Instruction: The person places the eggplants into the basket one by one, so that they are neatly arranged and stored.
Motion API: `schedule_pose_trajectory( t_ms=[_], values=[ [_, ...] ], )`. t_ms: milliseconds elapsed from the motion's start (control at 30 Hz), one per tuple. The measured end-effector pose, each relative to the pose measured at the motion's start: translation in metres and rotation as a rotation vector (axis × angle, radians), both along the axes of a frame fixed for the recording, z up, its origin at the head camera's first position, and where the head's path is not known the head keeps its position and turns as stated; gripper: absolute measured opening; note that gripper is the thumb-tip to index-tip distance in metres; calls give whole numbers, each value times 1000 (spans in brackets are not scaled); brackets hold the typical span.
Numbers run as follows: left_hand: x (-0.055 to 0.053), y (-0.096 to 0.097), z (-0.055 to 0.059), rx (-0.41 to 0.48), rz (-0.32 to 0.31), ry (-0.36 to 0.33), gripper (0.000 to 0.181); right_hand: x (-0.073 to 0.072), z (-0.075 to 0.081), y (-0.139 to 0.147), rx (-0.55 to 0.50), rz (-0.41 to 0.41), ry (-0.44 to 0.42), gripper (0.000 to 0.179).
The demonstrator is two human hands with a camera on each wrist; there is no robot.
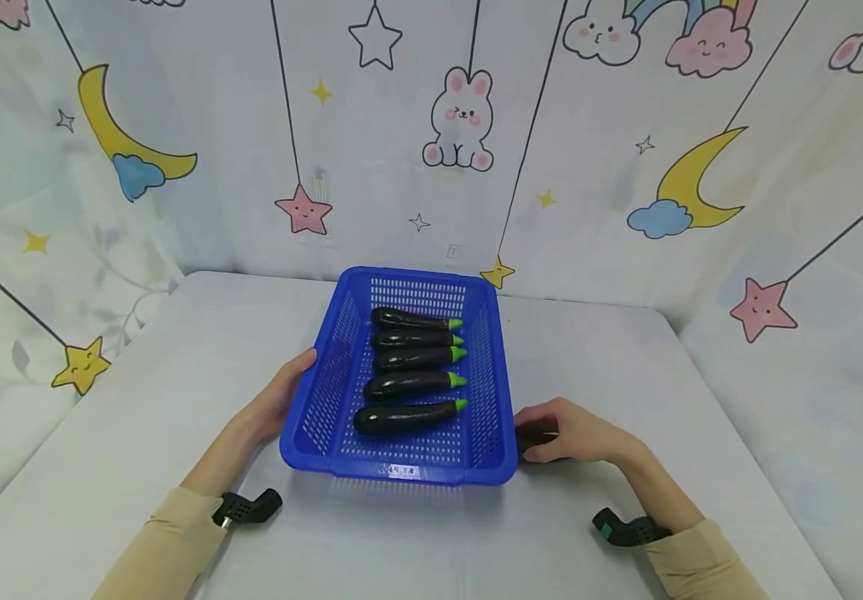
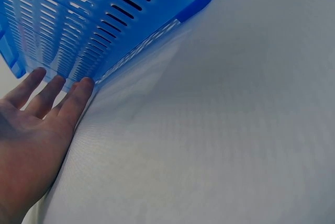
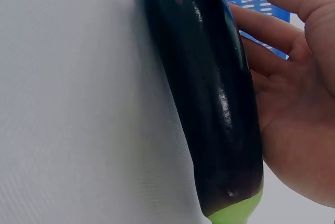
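A blue plastic basket [image 1: 397, 477] stands in the middle of the table, with several dark eggplants [image 1: 408, 418] lying in a row inside, green stem ends to the right. At the basket's left side, my left hand [image 1: 284, 396] touches the outer wall. The left wrist view shows the extended fingers [image 2: 78, 98] against the slotted side. Just outside the basket's right front corner, my right hand [image 1: 577, 433] grips another eggplant [image 3: 209, 98] between thumb and fingers. Its green stem end points back towards the wrist, and the hand hides much of it in the head view.
A white cloth covers the table [image 1: 611, 350]. Behind and beside it hangs a pale curtain [image 1: 401, 117] printed with moons, stars and rabbits. Each forearm wears a beige sleeve, with a black wrist device [image 1: 251, 506] near the cuff.
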State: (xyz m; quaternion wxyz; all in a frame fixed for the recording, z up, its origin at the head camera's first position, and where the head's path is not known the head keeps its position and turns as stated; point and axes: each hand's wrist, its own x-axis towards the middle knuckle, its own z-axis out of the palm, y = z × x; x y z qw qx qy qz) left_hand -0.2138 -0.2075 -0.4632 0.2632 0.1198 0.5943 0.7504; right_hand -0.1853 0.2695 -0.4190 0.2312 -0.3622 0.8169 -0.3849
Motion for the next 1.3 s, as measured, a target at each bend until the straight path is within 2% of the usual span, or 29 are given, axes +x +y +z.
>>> schedule_pose_trajectory(
  t_ms=[200,567,900,1300],
  values=[
    [0,0,0,13,-7,2,83,-1,7,6,-15,-21,3,38],
    [0,1,1,26,-20,-10,84,-3,20,24,-50,-69,72,39],
    [0,0,0,4,-18,1,83,2,36,30,-79,-151,82,37],
    [0,0,0,38,-29,-7,84,5,47,29,-156,-156,85,40]
  ],
)
